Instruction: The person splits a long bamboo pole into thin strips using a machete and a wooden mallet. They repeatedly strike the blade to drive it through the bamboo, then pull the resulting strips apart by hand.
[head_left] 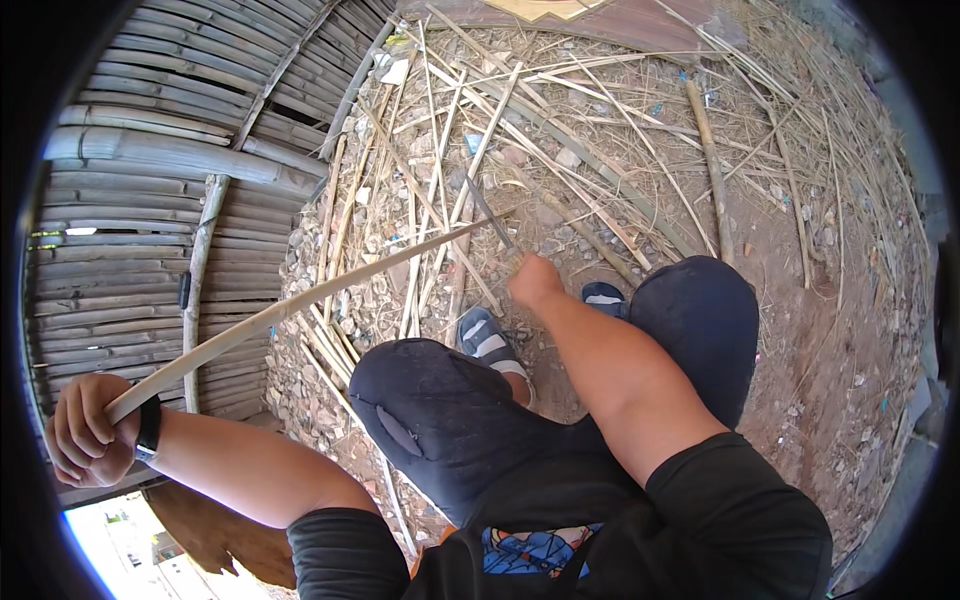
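Observation:
My left hand [92, 430], with a dark band at the wrist, is closed round the near end of a long pale bamboo strip [300, 300]. The strip slants up and to the right across the front of me. In my right hand [536, 282] is the handle of a knife, its narrow dark blade [487, 212] pointing up and left. The blade meets or crosses the strip close to its far end; whether it cuts into it, I cannot tell. My knees are bent, and a sandalled foot [488, 340] rests below the strip.
A slatted bamboo wall [120, 240] with an upright pole [203, 280] stands at left. Loose bamboo strips [440, 170] litter the stony ground ahead. A thicker pole [710, 170] lies to the right, and a brown board [600, 25] is at the far edge.

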